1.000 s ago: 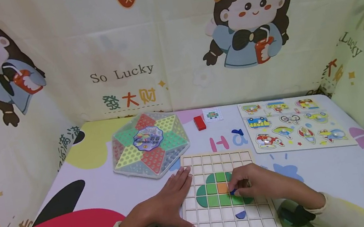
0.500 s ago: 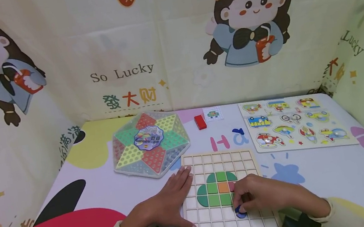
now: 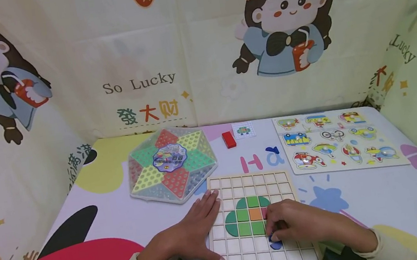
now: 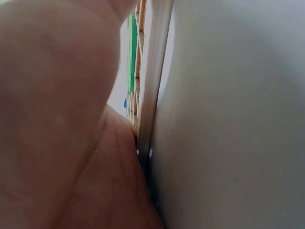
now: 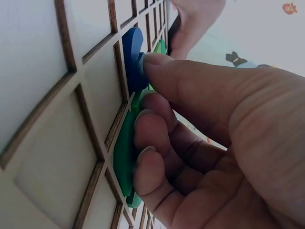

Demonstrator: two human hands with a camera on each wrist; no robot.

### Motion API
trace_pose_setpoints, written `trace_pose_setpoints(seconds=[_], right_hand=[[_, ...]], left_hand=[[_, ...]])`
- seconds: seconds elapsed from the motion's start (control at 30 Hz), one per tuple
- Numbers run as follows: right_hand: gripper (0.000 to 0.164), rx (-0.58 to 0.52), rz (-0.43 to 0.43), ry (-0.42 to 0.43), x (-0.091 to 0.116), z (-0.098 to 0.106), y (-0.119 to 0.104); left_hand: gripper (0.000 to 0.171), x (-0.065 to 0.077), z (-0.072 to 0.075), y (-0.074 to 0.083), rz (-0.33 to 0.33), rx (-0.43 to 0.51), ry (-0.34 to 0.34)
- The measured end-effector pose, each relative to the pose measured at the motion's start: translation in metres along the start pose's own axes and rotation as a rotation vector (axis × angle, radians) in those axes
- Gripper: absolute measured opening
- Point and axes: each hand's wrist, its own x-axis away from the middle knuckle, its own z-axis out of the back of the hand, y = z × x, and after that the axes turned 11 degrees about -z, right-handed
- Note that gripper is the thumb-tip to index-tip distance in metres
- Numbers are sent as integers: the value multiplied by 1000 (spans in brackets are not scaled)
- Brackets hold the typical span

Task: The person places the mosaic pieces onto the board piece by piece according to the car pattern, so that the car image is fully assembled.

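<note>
A wooden grid board (image 3: 250, 259) lies in front of me with flat coloured tiles in its cells. Green square and rounded tiles (image 3: 244, 230) surround an orange tile (image 3: 255, 214); a red tile (image 3: 265, 213) shows partly beside it. My left hand (image 3: 194, 227) rests with spread fingers on the board's left edge. My right hand (image 3: 299, 221) pinches a small blue tile (image 3: 271, 238) just above another blue rounded tile (image 3: 276, 245) in a near cell. In the right wrist view, the thumb presses on blue (image 5: 134, 59), and curled fingers partly hide green tiles (image 5: 125, 157).
Behind the board lie a hexagonal Chinese checkers box (image 3: 174, 183), a red block (image 3: 228, 140), a small pattern card (image 3: 243, 130) and a dark blue piece (image 3: 272, 150). A knobbed vehicle puzzle (image 3: 340, 140) lies at the back right. A printed cloth wall (image 3: 202, 59) stands behind the table.
My right hand has come down from the green tiles towards the near cell with the blue tile, uncovering green and red tiles. The left hand stays in place.
</note>
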Motion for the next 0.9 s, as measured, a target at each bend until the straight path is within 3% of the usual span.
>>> trace_pose_setpoints(seconds=[0.4, 0.6, 0.9], right_hand=[[11, 21, 57, 3, 1, 7, -3], [12, -59, 29, 88, -2, 17, 4], [9, -78, -43, 262, -13, 34, 22]], left_hand=[[127, 0, 3, 1, 6, 6, -2], [127, 0, 3, 1, -5, 5, -1], [126, 0, 1, 0, -2, 7, -5]])
